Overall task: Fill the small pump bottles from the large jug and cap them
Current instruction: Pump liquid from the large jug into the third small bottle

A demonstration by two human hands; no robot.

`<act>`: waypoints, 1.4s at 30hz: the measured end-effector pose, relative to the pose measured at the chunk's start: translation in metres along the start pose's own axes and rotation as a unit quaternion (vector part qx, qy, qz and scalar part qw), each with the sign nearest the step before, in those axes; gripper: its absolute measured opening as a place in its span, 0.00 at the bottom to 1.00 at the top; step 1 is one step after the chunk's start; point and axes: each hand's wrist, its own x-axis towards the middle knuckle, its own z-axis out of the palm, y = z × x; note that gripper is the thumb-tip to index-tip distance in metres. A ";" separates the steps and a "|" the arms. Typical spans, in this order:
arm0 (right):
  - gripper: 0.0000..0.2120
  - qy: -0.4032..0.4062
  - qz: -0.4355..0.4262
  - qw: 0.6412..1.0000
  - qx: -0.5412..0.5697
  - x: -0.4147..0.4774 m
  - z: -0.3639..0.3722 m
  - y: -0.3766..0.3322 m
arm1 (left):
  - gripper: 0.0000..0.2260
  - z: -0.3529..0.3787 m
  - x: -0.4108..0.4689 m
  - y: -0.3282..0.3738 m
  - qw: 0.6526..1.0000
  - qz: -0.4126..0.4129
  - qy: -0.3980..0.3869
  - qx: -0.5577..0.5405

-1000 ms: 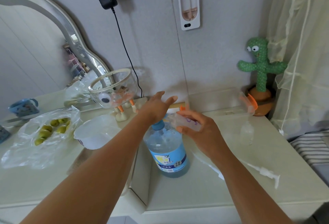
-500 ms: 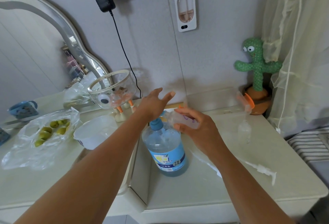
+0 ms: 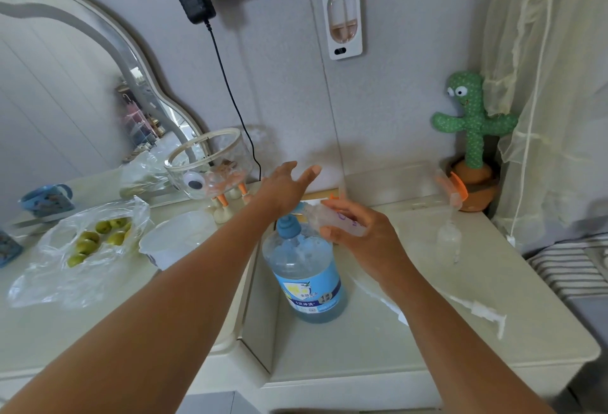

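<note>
Left hand point(image 3: 283, 188) rests palm-down on the blue pump head point(image 3: 289, 228) of the large clear jug of blue liquid point(image 3: 304, 277), fingers spread, gripping nothing. Right hand point(image 3: 358, 237), just right of it, is clamped around a small clear plastic bottle point(image 3: 332, 221), tilted, mouth toward the pump. Jug stands upright on the pale counter point(image 3: 427, 341). A loose white pump cap point(image 3: 483, 310) lies well right of the right forearm.

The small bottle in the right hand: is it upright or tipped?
Tipped. The right hand holds the small bottle almost on its side, its mouth toward the jug's blue pump.
</note>
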 end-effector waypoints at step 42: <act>0.22 -0.086 -0.016 0.995 0.039 0.005 -0.014 -0.002 | 0.33 -0.005 0.002 0.002 0.999 0.030 -0.028 0.002</act>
